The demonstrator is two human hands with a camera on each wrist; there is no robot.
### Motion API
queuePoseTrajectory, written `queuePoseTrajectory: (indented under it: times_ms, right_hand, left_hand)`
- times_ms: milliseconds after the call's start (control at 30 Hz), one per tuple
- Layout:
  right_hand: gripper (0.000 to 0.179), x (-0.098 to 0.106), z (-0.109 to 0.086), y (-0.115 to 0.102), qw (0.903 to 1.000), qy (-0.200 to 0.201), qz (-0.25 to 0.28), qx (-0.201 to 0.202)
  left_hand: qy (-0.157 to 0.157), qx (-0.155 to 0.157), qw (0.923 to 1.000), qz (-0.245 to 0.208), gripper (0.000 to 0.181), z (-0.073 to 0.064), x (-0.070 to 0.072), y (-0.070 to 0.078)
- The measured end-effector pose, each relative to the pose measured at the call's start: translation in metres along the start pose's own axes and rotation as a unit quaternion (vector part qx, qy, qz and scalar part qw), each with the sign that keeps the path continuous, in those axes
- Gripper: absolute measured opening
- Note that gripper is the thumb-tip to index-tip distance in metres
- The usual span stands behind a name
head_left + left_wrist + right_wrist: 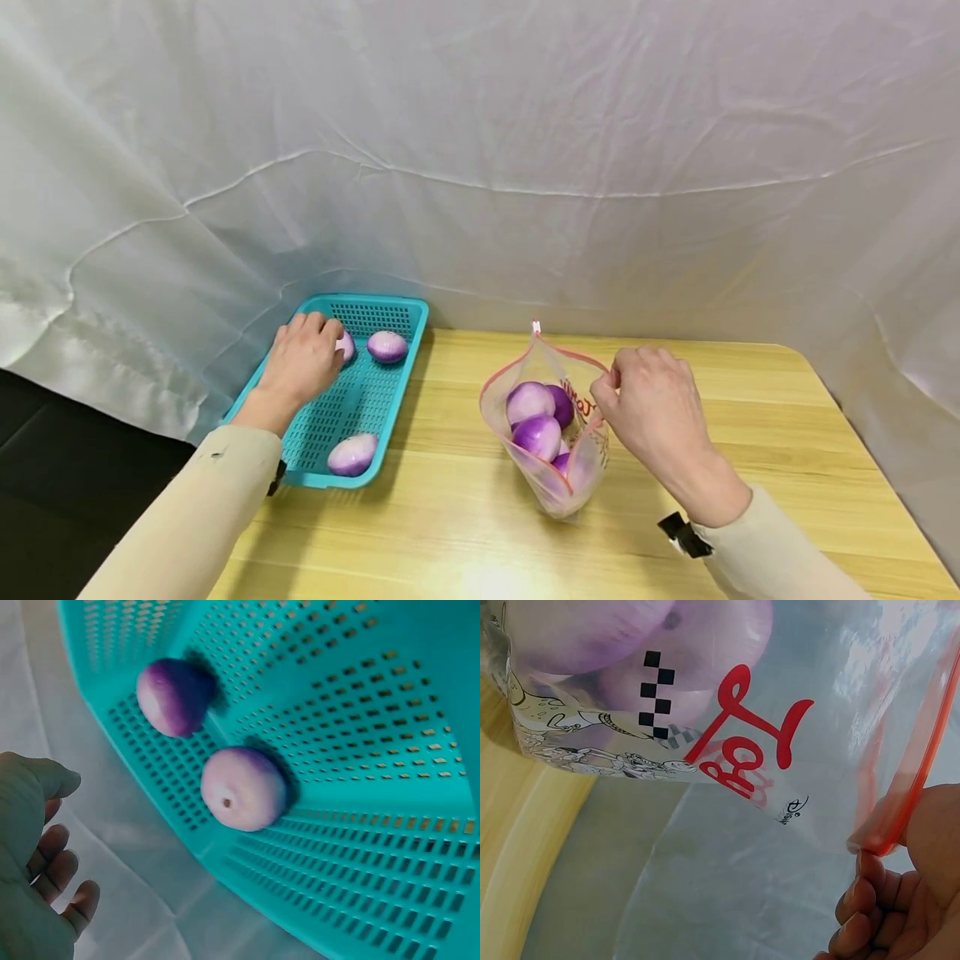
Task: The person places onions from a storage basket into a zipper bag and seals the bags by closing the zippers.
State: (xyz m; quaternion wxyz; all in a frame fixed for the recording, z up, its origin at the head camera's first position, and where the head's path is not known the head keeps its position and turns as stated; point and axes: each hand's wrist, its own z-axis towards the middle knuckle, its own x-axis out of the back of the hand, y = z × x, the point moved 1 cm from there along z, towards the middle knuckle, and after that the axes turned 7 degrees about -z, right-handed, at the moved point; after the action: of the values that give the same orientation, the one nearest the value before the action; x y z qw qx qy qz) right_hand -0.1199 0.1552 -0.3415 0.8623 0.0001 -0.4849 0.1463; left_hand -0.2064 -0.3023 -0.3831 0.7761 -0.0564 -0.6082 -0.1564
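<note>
My left hand is over the left side of a turquoise plastic basket. One purple-and-white onion shows partly from behind its fingers. In the left wrist view the left hand has loosely bent fingers, holds nothing and stays apart from an onion below. Two more onions lie in the basket, one at the back and another at the front. My right hand pinches the red-edged rim of a clear zip bag, its mouth spread wide. Several onions are inside the bag.
Basket and bag stand on a light wooden table, the bag to the basket's right. A pale cloth hangs along the table's back edge. Something dark lies beyond the left side.
</note>
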Motion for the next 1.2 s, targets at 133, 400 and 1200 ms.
queuePoseTrajectory:
  times_ms: [133,400,1200]
  right_hand:
    - [0.021,0.000,0.001,-0.001,1.0000,0.003,-0.001,0.008]
    - [0.022,-0.001,0.002,-0.003,0.9998,0.008,0.000,0.016]
    - [0.021,-0.003,-0.002,-0.006,1.0000,-0.009,0.004,0.003]
  left_hand:
    - [-0.011,0.008,0.9999,0.002,0.025,0.004,-0.006,-0.006]
    - [-0.024,0.021,0.9994,0.012,0.023,0.015,-0.015,-0.008]
    - [-0.066,-0.044,0.9903,0.114,0.026,0.032,-0.047,-0.001]
